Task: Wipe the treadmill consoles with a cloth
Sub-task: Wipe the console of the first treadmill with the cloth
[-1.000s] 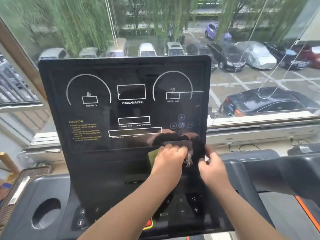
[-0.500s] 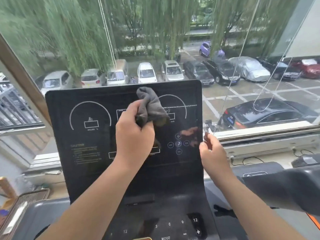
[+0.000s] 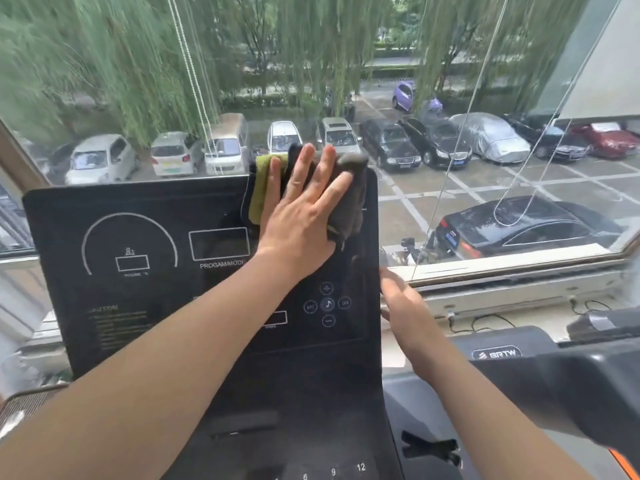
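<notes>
1. Left hand (image 3: pixel 300 220) is flat, fingers straight and fanned, fingertips pointing up and a touch to the right. It presses the cloth (image 3: pixel 350 206) against the console (image 3: pixel 138 202).
2. The cloth sits at the console's top right corner and spills just over the top edge. It is bunched, and its long axis runs crosswise along that edge. A yellow-green end (image 3: pixel 260 188) points left, while the grey-brown bulk lies to the right and droops down beside the right edge.
3. The palm covers the cloth's middle, so fabric shows on both sides of the hand and between the fingers.
4. The console stands upright, tipped slightly back, with its black face turned to the person. The panel is broader than it is tall, and its top edge is close to level.
5. Right hand (image 3: pixel 403 301) is at the console's right edge, beside the round music buttons (image 3: pixel 328 304). It is blurred, so I can't tell whether the fingers clasp the edge or only touch it.
6. The two hands are apart, the left high on the panel and the right lower at the side.
7. Behind the console, the window sill (image 3: pixel 519 273) runs across, and parked cars (image 3: pixel 519 226) show through the glass. Blind cords (image 3: pixel 194 81) hang at the upper left.
</notes>
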Motion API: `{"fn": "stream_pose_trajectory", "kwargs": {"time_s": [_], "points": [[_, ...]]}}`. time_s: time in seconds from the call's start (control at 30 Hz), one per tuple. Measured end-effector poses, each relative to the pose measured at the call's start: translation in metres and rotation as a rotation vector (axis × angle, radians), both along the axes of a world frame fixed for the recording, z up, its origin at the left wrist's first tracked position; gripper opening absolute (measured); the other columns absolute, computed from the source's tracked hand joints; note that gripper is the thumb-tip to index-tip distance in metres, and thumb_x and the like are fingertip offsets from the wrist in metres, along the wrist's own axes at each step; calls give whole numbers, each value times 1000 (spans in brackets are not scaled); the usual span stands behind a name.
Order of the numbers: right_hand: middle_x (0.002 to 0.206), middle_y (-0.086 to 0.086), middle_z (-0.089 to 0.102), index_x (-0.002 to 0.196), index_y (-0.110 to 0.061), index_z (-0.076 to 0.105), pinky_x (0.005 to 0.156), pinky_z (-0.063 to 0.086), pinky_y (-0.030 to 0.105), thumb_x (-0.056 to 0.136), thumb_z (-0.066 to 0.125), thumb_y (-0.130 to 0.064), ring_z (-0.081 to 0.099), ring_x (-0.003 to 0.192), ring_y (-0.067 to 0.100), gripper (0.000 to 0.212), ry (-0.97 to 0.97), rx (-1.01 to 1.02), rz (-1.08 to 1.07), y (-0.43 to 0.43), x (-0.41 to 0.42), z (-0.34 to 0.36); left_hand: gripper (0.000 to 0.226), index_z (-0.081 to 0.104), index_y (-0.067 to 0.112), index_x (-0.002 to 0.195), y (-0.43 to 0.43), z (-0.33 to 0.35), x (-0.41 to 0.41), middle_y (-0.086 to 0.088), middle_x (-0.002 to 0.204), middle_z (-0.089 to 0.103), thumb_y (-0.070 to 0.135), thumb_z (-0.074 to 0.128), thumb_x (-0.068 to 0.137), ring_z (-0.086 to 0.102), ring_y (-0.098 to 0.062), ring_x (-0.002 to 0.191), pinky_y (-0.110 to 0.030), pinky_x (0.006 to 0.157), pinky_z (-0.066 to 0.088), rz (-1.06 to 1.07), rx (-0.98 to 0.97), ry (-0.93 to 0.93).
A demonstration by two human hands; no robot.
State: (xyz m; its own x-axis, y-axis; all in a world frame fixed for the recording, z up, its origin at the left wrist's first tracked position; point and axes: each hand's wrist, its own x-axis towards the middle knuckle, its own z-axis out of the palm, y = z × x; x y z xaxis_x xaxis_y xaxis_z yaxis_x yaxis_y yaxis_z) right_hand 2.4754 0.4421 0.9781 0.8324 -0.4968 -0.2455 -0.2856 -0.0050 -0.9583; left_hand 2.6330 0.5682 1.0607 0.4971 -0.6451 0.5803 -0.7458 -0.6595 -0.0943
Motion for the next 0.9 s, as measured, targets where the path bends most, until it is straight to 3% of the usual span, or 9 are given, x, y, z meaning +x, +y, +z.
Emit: {"fn": "stream_pose_trajectory", "kwargs": {"time_s": [0.13, 0.27, 0.4, 0.5, 0.57, 0.63, 0.73, 0.8, 0.9], "points": [[127, -17, 71, 134, -31, 64, 109, 44, 34, 109, 21, -57, 61, 125, 3, 57, -111, 185, -76, -6, -7, 1, 84, -1, 38, 164, -24, -12, -12, 2, 170, -21, 39, 49, 96, -22, -30, 157, -62, 120, -19, 72, 37, -46], [117, 6, 74, 127, -17, 65, 104, 53, 44, 108, 27, -59, 70, 113, 21, 60, -125, 299, -343, -5, -13, -10, 89, -5, 36, 164, -17, -67, -45, -2, 166, -32, 50, 49, 95, -34, -30, 152, -63, 120, -20, -24, 236, -63], [112, 28, 68, 129, -7, 63, 89, 52, 36, 109, 30, -51, 64, 102, 20, 58, -114, 291, -424, 0, -20, -22, 104, 21, 32, 163, 5, -131, -79, 2, 171, -10, 39, 76, 74, -21, -25, 157, -55, 123, -18, -234, 369, 4], [114, 11, 71, 125, -13, 65, 102, 52, 45, 109, 32, -50, 66, 107, 21, 52, -40, 258, -410, 3, -30, -25, 96, 30, 30, 160, 26, -147, -83, 2, 173, 8, 24, 73, 75, -3, -24, 160, -52, 126, -13, -366, 516, -45], [115, 7, 72, 122, -15, 65, 103, 52, 46, 109, 32, -51, 68, 108, 22, 50, -25, 262, -367, 4, -35, -26, 88, 36, 29, 158, 33, -133, -72, 2, 173, 13, 18, 68, 77, 3, -22, 160, -50, 127, -12, -456, 548, -84], [116, 4, 73, 122, -17, 65, 102, 52, 45, 109, 30, -52, 68, 110, 20, 51, -8, 249, -324, 7, -36, -23, 82, 43, 30, 155, 33, -100, -51, 2, 171, 20, 16, 66, 77, 11, -20, 159, -48, 128, -9, -477, 492, -145], [116, 3, 73, 121, -16, 67, 103, 52, 45, 110, 31, -50, 68, 111, 19, 51, 5, 253, -305, 10, -36, -18, 85, 39, 32, 157, 22, -37, -16, 1, 171, 19, 21, 71, 79, 13, -23, 159, -56, 127, 1, -298, 248, -157], [116, 3, 74, 119, -15, 67, 103, 53, 44, 110, 31, -48, 68, 111, 18, 50, 31, 249, -297, 12, -37, -17, 83, 26, 36, 162, 13, -7, -1, 1, 173, 10, 27, 66, 89, 2, -24, 160, -56, 127, -5, -152, 99, -112], [114, 5, 74, 118, -14, 68, 99, 55, 42, 111, 31, -47, 69, 110, 19, 50, 54, 228, -314, 15, -41, -20, 75, 10, 37, 164, -6, -4, -8, 1, 173, -7, 36, 49, 100, -15, -24, 159, -48, 121, -26, -29, 2, -25]]}}
